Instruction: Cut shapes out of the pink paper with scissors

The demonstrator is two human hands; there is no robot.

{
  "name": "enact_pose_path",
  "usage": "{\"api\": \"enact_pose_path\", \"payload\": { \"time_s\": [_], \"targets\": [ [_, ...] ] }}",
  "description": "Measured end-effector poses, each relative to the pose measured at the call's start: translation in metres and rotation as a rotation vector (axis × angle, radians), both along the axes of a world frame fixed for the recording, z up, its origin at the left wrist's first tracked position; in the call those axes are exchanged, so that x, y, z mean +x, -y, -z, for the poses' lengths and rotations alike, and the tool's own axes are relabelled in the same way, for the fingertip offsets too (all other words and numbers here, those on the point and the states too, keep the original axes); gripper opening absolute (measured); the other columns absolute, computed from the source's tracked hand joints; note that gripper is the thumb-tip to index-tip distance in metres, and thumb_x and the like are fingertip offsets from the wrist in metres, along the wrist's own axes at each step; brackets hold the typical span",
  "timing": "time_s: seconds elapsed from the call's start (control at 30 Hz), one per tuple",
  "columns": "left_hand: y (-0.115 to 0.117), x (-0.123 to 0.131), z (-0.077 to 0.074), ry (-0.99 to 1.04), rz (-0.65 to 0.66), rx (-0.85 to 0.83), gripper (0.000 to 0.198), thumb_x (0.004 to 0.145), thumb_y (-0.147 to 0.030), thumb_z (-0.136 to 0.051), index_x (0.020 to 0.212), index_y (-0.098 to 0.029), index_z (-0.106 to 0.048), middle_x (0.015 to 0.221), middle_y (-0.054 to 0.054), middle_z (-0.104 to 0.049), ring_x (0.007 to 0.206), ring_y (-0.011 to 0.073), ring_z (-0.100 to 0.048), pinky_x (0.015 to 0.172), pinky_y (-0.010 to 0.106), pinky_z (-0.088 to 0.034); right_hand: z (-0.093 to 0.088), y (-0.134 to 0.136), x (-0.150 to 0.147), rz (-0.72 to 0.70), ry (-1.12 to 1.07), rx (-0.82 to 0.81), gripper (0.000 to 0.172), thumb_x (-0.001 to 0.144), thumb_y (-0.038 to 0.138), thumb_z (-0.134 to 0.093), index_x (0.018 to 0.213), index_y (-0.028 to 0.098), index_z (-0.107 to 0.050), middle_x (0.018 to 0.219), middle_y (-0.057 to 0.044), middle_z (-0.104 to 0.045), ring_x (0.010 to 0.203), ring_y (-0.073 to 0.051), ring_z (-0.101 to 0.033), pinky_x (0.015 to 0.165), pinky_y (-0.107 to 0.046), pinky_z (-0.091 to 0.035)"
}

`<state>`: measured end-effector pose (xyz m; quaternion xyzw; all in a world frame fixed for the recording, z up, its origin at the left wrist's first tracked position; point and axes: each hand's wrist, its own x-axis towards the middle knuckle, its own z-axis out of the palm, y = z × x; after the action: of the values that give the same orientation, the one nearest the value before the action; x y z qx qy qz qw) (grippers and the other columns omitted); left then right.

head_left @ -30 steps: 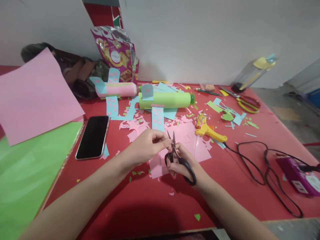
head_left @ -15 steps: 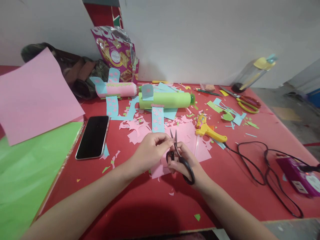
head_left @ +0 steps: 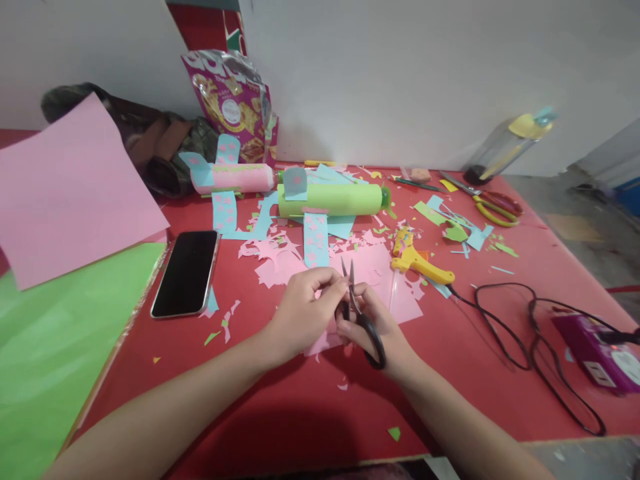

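Note:
My right hand [head_left: 373,327] grips black-handled scissors [head_left: 361,319], blades pointing up and slightly apart. My left hand [head_left: 306,309] is pinched right beside the blades, fingertips holding a tiny piece I cannot make out. Both hands hover over a pink paper sheet [head_left: 370,273] on the red table [head_left: 280,407]. Behind them lie a green paper roll with blue wings [head_left: 330,199] and a pink roll with blue wings [head_left: 235,179].
A phone [head_left: 186,273] lies left, beside large pink [head_left: 65,193] and green [head_left: 50,333] sheets. A yellow glue gun [head_left: 417,260] with black cable [head_left: 520,333] sits right, near a purple power strip [head_left: 597,350]. Yellow-red scissors [head_left: 493,203], a bottle [head_left: 505,147], a snack bag [head_left: 233,100] stand behind.
Both hands with the scissors drifted slightly right and away from me; the scissor blades closed a little. More small scraps lie on the table left of the hands.

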<state>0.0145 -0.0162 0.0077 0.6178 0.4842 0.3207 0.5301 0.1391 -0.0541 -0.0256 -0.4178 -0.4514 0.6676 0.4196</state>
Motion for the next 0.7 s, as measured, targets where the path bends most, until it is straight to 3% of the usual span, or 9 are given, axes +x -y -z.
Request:
{"api": "enact_pose_path", "payload": {
  "time_s": [0.5,0.7],
  "targets": [
    [0.0022,0.0012,0.0013,0.014,-0.018,0.029,0.024,0.078,-0.020,-0.039,0.054,-0.016,-0.044,0.054,-0.004,-0.046,0.056,0.0089,-0.044,0.056,0.021,-0.036,-0.0020,0.0005,-0.0006,0.046,0.025,-0.005,0.033,0.066,0.030,-0.065,0.080,0.022,-0.037,0.056,0.009,-0.039,0.042,-0.005,-0.034,0.041,-0.020,-0.031],
    [0.0012,0.0008,0.0007,0.001,-0.023,0.027,0.023,0.077,-0.021,-0.040,0.055,-0.016,-0.046,0.056,-0.003,-0.049,0.059,0.0101,-0.047,0.059,0.021,-0.037,-0.0006,0.0000,-0.0016,0.063,0.016,-0.021,0.034,0.064,0.029,-0.067,0.079,0.022,-0.037,0.055,0.010,-0.039,0.042,-0.005,-0.038,0.042,-0.020,-0.033]
  ]
}}
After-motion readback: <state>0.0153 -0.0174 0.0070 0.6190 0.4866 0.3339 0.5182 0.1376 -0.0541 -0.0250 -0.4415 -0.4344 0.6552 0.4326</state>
